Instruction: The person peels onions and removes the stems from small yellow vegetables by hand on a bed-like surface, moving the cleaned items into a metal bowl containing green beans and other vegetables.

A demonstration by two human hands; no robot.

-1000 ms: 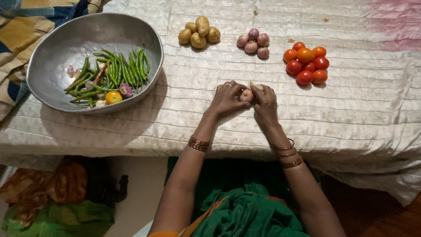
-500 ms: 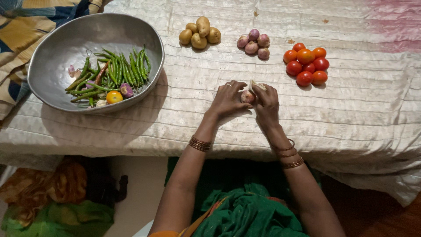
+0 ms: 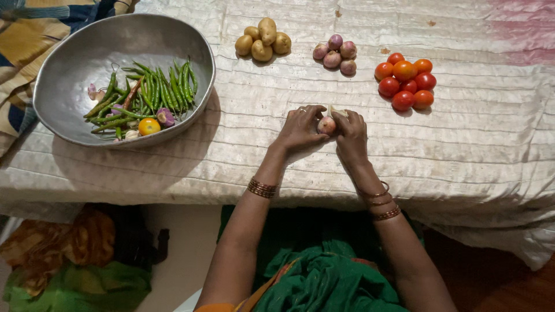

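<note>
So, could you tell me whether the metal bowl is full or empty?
Partly filled: the metal bowl holds green chillies on one side, with bare metal elsewhere.

A pale quilted cloth [image 3: 462,150] covers the surface. On it lie a metal bowl [image 3: 75,63], potatoes [image 3: 263,39], onions [image 3: 335,55] and tomatoes [image 3: 404,84].

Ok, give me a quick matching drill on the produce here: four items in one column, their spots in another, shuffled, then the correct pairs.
Items:
1. green chillies
2. potatoes
3. tomatoes
4. small onion

Places:
A. held between the left hand and right hand
B. heaped on the cloth at the far right
C. inside the metal bowl
D. heaped on the cloth just right of the bowl

Pairs: 1-C, 2-D, 3-B, 4-A
</note>
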